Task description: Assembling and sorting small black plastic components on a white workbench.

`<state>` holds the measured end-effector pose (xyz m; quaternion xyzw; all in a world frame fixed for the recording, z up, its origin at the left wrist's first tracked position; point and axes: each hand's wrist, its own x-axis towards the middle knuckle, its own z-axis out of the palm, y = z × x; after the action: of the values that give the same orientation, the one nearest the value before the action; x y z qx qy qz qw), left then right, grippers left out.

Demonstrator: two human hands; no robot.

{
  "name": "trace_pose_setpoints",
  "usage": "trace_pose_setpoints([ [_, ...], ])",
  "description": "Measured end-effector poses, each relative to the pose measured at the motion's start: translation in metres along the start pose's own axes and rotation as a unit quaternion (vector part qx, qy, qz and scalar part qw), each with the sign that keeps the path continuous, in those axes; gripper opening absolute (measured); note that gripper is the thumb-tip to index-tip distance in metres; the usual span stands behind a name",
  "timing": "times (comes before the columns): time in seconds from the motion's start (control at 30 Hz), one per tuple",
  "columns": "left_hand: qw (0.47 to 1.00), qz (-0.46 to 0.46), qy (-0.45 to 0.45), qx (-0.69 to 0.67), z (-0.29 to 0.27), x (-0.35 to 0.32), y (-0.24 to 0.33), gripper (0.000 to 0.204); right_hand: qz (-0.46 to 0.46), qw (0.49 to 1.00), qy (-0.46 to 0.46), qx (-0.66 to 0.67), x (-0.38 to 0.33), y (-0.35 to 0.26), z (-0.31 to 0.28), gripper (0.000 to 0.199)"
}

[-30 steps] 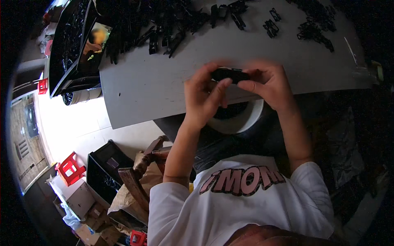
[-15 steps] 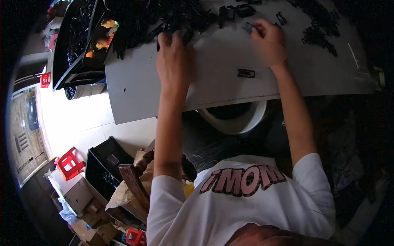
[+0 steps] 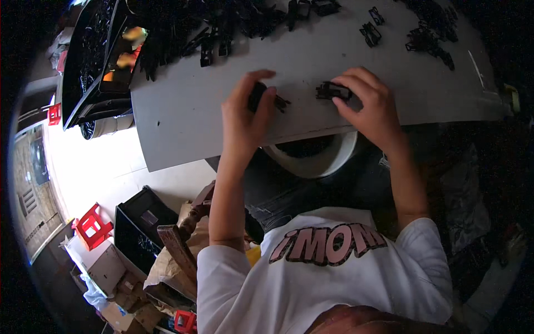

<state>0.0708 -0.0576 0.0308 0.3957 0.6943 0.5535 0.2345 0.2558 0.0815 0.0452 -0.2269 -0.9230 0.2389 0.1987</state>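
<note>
My left hand [image 3: 245, 114] is over the near part of the grey tabletop, fingers curled around a dark piece [image 3: 256, 97], its shape partly hidden. A thin black bit [image 3: 282, 103] shows past the thumb; I cannot tell if it belongs to that piece. To the right, my right hand [image 3: 371, 103] pinches a small black frame-shaped plastic part [image 3: 332, 91] between thumb and fingers, at or just above the surface. Beyond it lie two similar loose black parts, one nearer [image 3: 370, 34] and one farther [image 3: 376, 15].
A heap of black parts [image 3: 178, 33] covers the table's far left, with a smaller pile [image 3: 428, 42] at far right. A lit phone-like screen [image 3: 123, 58] stands left beside a black bin [image 3: 92, 67]. A white bucket [image 3: 328, 164] sits under the table's near edge [image 3: 311, 129].
My left hand has come back from the heap toward me with a dark piece. My right hand has moved nearer and grips a frame-shaped part where one lay loose. Another loose part now shows beyond.
</note>
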Motion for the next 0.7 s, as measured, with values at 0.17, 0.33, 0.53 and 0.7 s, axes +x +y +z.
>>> trace_pose_setpoints([
  [0.17,0.995,-0.07,-0.069,-0.023,0.007,-0.012,0.007,0.019,-0.023,0.998,-0.019,-0.063,0.0,-0.006,0.006,0.026],
  [0.33,0.991,-0.088,-0.058,-0.078,0.012,-0.016,-0.002,0.017,0.001,0.999,-0.014,-0.037,-0.001,-0.009,0.018,0.027],
  [0.53,0.999,-0.039,-0.015,0.006,0.018,-0.014,0.003,0.016,-0.026,0.999,-0.008,0.032,0.005,-0.031,0.023,0.029],
  [0.7,0.995,-0.069,-0.031,0.06,0.025,-0.015,0.013,0.019,-0.048,0.999,-0.019,0.008,0.008,-0.041,0.024,0.031],
])
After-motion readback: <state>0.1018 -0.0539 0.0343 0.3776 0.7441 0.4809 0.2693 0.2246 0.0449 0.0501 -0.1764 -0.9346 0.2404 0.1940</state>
